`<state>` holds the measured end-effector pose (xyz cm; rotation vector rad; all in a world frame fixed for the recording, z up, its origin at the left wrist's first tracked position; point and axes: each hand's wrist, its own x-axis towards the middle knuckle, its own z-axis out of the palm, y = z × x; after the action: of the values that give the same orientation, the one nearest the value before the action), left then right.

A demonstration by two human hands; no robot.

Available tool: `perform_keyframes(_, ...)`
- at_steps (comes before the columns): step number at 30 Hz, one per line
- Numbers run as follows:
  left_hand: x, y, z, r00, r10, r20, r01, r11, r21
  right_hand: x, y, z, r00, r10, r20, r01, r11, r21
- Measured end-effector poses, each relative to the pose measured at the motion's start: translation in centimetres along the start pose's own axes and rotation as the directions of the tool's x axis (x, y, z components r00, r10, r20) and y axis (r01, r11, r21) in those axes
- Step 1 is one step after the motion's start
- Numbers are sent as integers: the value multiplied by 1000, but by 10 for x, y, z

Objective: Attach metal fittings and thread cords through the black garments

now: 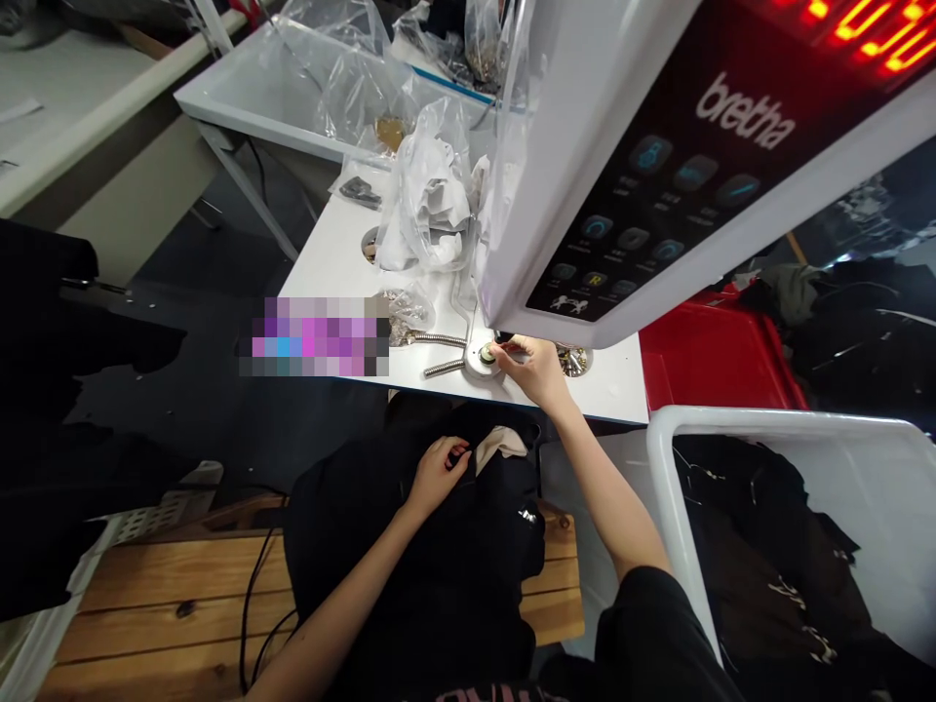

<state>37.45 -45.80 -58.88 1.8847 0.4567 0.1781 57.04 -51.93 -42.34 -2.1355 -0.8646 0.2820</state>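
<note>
My left hand [437, 473] rests on a black garment [439, 556] lying in my lap, fingers curled and pinched on the fabric beside a beige label or lining patch [498, 446]. My right hand [530, 366] reaches forward onto the white machine table [329, 263], fingertips pinched at a small round metal part [484, 358] under the machine head [629, 166]. What the fingers hold there is too small to make out. Two flexible metal hoses [439, 353] lie just left of that part.
A clear plastic bag with white pieces [431, 200] stands on the table. A white bin [790, 526] with dark garments is at right, a red crate [709, 356] behind it. A wooden bench [168, 595] is under me, with a black cable across it.
</note>
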Motion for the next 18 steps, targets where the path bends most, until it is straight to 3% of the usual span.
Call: perform_keyframes(18, 1, -6, 1, 999, 33, -12, -33, 999, 15, 1, 6, 5, 977, -189, -96, 190, 982, 10)
